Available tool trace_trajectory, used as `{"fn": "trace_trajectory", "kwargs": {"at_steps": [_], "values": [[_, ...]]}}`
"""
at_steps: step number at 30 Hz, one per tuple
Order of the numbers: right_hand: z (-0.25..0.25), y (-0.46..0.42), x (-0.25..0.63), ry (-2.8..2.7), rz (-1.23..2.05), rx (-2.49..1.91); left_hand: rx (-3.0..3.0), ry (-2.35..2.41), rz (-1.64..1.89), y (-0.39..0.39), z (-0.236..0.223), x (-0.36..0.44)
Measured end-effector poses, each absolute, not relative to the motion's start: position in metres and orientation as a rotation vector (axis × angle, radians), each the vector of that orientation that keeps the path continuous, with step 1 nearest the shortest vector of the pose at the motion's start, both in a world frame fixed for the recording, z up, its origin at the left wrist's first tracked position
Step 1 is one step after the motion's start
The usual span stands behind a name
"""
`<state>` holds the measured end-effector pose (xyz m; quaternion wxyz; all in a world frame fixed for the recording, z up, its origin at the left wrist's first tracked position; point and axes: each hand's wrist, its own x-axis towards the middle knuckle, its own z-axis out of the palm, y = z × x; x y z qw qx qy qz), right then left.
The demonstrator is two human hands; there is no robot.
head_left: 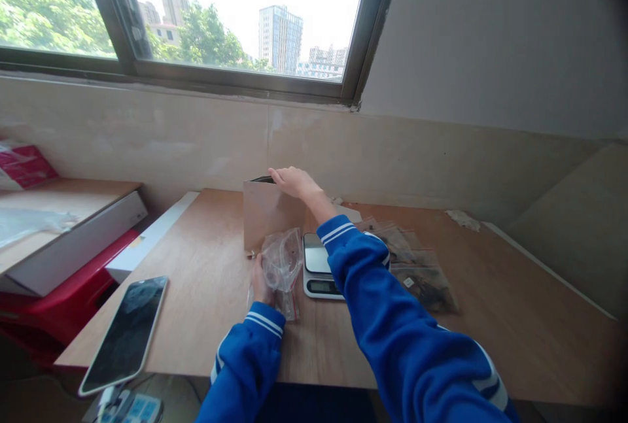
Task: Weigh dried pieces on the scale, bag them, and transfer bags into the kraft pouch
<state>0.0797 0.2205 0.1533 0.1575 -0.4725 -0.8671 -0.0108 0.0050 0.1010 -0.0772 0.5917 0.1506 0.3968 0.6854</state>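
Observation:
A brown cardboard box (267,217) with an open top stands against the wall. My right hand (297,184) reaches over its top rim, and the fingertips are hidden at the opening. In front of the box, my left hand (262,284) grips a clear plastic bag (283,263) that bulges open; its fingers are partly covered by the bag. Beneath lie flat zip bags (290,308) with a red seal line. A white kitchen scale (314,266) sits just right of the bag, partly hidden by my right sleeve.
Several filled zip bags (426,282) lie right of the scale. A smartphone (130,328) rests at the table's left front edge, above a power strip (140,408). Further left are a red stool (73,299) and another wooden surface (63,191). Wall and window close off the back.

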Motion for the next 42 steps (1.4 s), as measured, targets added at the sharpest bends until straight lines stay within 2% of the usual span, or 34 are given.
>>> {"fn": "trace_trajectory", "kwargs": {"at_steps": [14, 29, 37, 42], "values": [[0.148, 0.217, 0.077, -2.551, -0.035, -1.301, 0.158, 0.819, 1.521, 0.093, -0.055, 0.008], [0.139, 0.226, 0.076, -2.24, 0.324, -1.077, 0.168, 0.833, 1.468, 0.092, -0.056, 0.008], [0.139, 0.212, 0.079, -2.448, 0.14, -1.179, 0.129, 0.802, 1.518, 0.09, -0.05, 0.01], [0.135, 0.191, 0.086, -2.45, -0.125, -1.003, 0.117, 0.74, 1.593, 0.088, -0.047, 0.013]]}}
